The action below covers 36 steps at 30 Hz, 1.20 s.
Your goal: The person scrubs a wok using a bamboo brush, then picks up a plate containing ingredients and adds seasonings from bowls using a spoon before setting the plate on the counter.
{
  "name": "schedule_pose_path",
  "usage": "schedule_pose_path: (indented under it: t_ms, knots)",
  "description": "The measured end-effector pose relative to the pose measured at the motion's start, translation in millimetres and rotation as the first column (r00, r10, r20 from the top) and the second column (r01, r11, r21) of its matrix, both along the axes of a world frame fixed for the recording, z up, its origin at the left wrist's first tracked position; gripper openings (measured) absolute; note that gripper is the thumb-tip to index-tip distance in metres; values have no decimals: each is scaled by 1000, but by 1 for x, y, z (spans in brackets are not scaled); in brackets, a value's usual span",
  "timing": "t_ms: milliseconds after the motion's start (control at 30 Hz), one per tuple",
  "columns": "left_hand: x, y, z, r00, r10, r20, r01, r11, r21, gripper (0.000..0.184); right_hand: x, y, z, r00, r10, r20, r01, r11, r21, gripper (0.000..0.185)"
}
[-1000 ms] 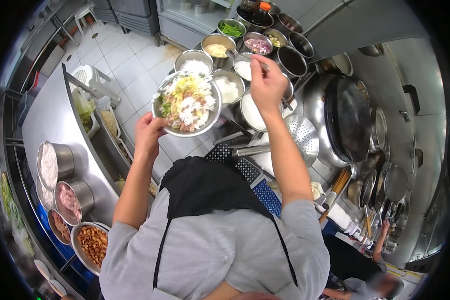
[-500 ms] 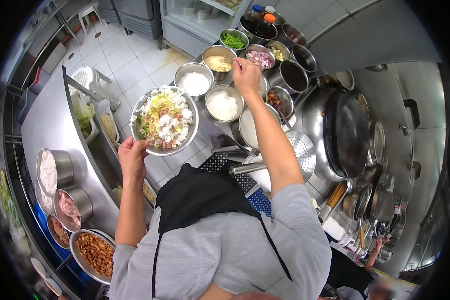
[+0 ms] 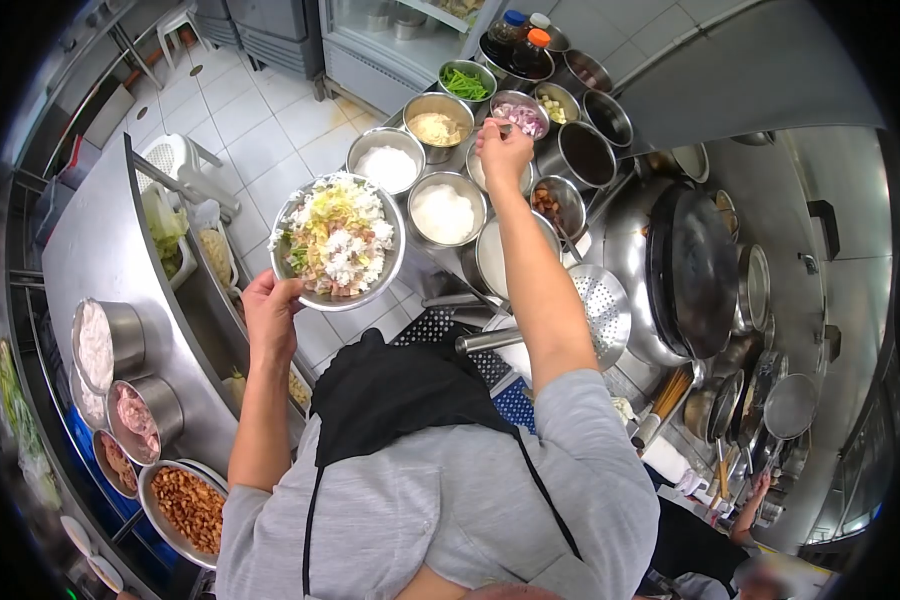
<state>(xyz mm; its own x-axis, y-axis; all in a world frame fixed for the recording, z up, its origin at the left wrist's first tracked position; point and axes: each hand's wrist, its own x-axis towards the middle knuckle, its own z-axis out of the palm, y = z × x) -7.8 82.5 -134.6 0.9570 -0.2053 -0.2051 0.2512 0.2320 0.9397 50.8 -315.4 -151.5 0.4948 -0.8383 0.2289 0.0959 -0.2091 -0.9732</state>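
Observation:
My left hand (image 3: 272, 305) grips the lower left rim of a steel bowl (image 3: 398, 265), thumb on the edge. White rice (image 3: 355, 250), shredded yellow-green leaves and diced pink pieces fill this bowl. My right hand (image 3: 505, 158) is closed, fingertips pinched together, above a steel pot of white contents (image 3: 477, 172) that it partly covers. What the fingertips hold, if anything, I cannot make out. Close by stand a pot of chopped purple onion (image 3: 521, 118), a pot of pale yellow minced food (image 3: 436, 128) and two pots of white contents (image 3: 386, 168).
Right of the pots are a dark wok (image 3: 695, 270) and a perforated strainer (image 3: 602, 312). A steel counter (image 3: 185, 345) on the left bears pots of raw meat and a bowl of browned cubes (image 3: 188, 508). Another person's hand (image 3: 760, 485) shows at lower right.
My right hand has moved right and slightly down, away from the pale yellow minced food. My left hand and the rice bowl have shifted slightly right. At lower right, a round strainer has come into view.

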Motion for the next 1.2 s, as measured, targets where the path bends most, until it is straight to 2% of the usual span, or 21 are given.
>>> schedule_pose_path:
  t_ms: [100, 200, 367, 567, 667, 700, 733, 767, 800, 833, 900, 967, 1067, 1100, 1133, 1200]
  knots:
    - [-2, -5, 1, 1000, 0, -5, 0, 1000, -3, 11, -7, -3, 5, 991, -25, 132, -20, 945, 328, 10]
    - [-2, -7, 0, 1000, 2, -9, -2, 1000, -13, 10, -20, -8, 16, 978, -28, 205, -81, 859, 506, 9]
    - [8, -17, -10, 1000, -17, -3, 16, 1000, -26, 11, -70, 2, 55, 948, 39, 315, -216, 808, 548, 9]
    - [19, -54, -1, 1000, -22, 10, 23, 998, -57, 10, -124, 39, 96, 914, 181, 364, -342, 827, 447, 16]
    - [27, -61, -6, 999, -43, 12, 44, 998, -40, 8, -140, 68, 110, 881, 312, 355, -417, 867, 273, 17]
    - [26, -65, -3, 999, -39, 1, 39, 998, -57, 6, -142, 78, 109, 909, 313, 274, -329, 944, 12, 16]
    - [25, -69, -1, 999, -45, -9, 44, 997, -70, 5, -144, 81, 108, 937, 264, 228, -214, 951, -221, 15]
    - [25, -71, -1, 999, -49, -20, 48, 995, -82, 5, -146, 83, 107, 960, 203, 195, -98, 890, -445, 15]
    - [24, -72, -1, 998, -54, -30, 51, 994, -93, 5, -147, 86, 106, 975, 136, 179, 11, 766, -643, 15]
    - [24, -70, -4, 997, -69, -32, 66, 994, -83, 6, -150, 92, 108, 954, 154, 258, -3, 863, -505, 12]
    - [28, -59, -12, 994, -100, -36, 97, 993, -62, 9, -155, 98, 113, 948, 165, 272, -12, 873, -487, 13]
    - [21, -43, 3, 995, -81, -56, 77, 994, -80, 12, -156, 100, 110, 947, 169, 273, -13, 870, -493, 13]
    - [23, -14, 11, 998, -45, -36, 44, 999, -30, 23, -146, 99, 94, 960, 169, 221, -60, 902, -427, 13]
    - [28, 0, 7, 1000, -15, -9, 14, 999, -31, 19, -139, 102, 89, 962, 170, 215, -77, 921, -382, 13]
    - [31, 11, 6, 1000, 18, 18, -18, 999, -32, 16, -130, 101, 81, 968, 160, 192, -75, 918, -389, 12]
    - [33, 25, 11, 991, 127, 40, -124, 990, -69, 11, -111, 100, 66, 967, 187, 173, -70, 847, -527, 12]
